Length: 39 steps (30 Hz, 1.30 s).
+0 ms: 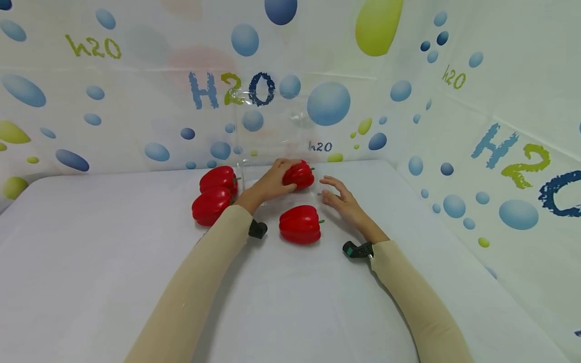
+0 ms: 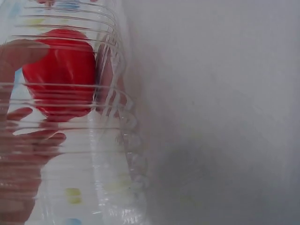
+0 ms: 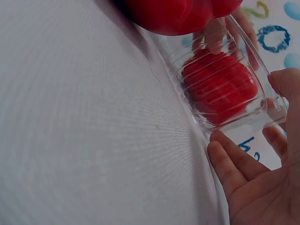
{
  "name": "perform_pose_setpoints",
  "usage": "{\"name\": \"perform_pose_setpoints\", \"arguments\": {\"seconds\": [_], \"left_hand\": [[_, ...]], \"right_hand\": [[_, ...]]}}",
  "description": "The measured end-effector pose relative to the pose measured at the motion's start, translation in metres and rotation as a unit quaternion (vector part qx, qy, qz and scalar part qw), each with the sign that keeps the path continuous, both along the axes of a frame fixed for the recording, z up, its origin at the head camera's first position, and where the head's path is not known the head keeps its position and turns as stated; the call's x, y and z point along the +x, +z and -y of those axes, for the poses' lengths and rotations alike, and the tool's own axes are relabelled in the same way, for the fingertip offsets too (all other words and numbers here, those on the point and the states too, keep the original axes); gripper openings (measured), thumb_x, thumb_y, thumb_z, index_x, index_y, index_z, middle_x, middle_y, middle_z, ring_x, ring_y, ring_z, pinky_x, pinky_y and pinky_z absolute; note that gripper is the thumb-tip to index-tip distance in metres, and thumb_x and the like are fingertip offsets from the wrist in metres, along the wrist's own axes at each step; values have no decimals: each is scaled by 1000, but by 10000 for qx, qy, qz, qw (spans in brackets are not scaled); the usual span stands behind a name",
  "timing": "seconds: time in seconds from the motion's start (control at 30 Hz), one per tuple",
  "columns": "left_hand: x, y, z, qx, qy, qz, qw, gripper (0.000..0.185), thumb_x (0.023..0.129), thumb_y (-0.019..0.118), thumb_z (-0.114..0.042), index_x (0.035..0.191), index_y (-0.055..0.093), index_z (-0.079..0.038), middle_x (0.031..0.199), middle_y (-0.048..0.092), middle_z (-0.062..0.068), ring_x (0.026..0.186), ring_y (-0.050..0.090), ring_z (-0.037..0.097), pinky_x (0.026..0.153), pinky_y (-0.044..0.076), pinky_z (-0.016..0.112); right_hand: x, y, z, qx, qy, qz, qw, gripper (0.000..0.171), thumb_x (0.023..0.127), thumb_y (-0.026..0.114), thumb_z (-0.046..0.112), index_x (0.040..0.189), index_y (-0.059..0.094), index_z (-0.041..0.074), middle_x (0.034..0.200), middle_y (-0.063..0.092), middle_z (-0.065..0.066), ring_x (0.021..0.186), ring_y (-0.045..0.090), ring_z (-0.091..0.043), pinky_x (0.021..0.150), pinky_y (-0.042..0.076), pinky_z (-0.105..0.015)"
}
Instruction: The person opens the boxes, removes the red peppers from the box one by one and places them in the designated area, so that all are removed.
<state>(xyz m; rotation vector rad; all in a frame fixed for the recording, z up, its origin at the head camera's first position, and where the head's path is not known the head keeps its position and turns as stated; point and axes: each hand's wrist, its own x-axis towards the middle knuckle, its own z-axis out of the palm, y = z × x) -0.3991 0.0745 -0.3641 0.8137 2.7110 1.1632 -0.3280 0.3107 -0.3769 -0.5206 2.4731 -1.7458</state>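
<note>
Left hand (image 1: 268,185) around boxed, seemingly, pepper (image 1: 299,174)

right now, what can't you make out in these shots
- Head view: the clear plastic box nearly vanishes against the bubble-print wall, so its edges are uncertain.
- Head view: the left hand covers part of the pepper it holds.
- Left wrist view: the box's ribbed wall blurs the fingers.
- Right wrist view: the right hand and the near pepper are cut off by the edges.
</note>
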Motion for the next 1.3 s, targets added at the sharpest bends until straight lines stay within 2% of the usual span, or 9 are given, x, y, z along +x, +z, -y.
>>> {"name": "perform_pose_setpoints", "arguments": {"seconds": [0.23,0.47,0.77,1.03,1.13,1.3], "left_hand": [[-1,0,0,-168,91,62,9998,66,93,64,-20,151,32,-25,155,24,10,138,33,31,108,40,48],[-3,1,-1,-204,140,86,9997,70,90,70,-18,150,34,-24,152,27,12,138,33,31,107,42,47],[-2,-1,1,-282,394,202,9986,65,93,66,-16,150,35,-24,146,35,12,135,37,31,108,40,48],[1,-5,3,-218,337,121,9991,64,93,66,-16,148,36,-22,143,36,13,133,38,30,106,42,48],[2,-5,3,-219,346,87,9991,63,92,67,-17,148,37,-23,142,36,12,132,38,30,106,43,47],[4,-4,3,-212,330,81,9992,66,91,68,-17,148,36,-22,140,37,12,130,40,29,104,45,47]], "right_hand": [[0,1,0,13,-45,59,10000,49,103,48,18,148,36,4,160,17,-10,135,42,-38,107,40,-47],[-1,2,-2,-132,-17,-41,9999,49,103,47,15,147,33,-1,160,16,-14,133,42,-44,106,39,-50],[1,1,1,-152,29,-47,9999,48,103,46,13,146,34,-3,159,16,-18,134,39,-46,105,39,-50],[5,1,2,-157,39,-18,9999,48,103,46,13,146,34,-3,159,16,-17,133,41,-44,106,39,-49],[3,-1,1,-200,58,-12,9998,48,103,46,12,146,34,-3,160,15,-18,132,41,-45,106,39,-51],[-11,-16,-6,-231,43,-103,9997,47,103,47,15,147,35,1,160,16,-15,132,42,-43,105,41,-48]]}}
